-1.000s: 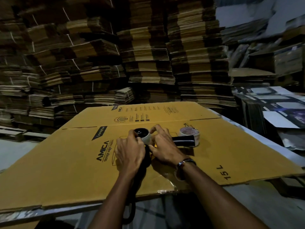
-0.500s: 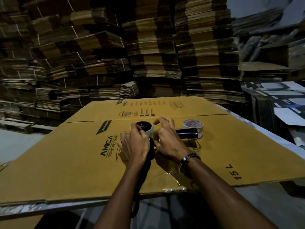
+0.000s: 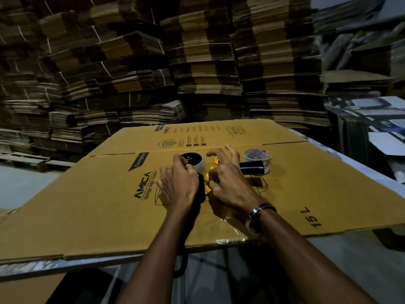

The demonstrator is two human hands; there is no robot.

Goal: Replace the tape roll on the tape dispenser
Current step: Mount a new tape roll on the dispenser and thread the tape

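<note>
Two bare hands meet mid-sheet on a flattened brown cardboard box. The left hand pinches a black-cored pale tape roll on the black tape dispenser; the right hand rests beside it, fingers spread. Farther right lies a clear tape roll.

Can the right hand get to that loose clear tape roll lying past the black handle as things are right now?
Probably yes. The right hand has its fingers spread just beside the black dispenser handle, and the loose clear tape roll lies right behind it on the flattened brown cardboard box, uncovered from above.
</note>
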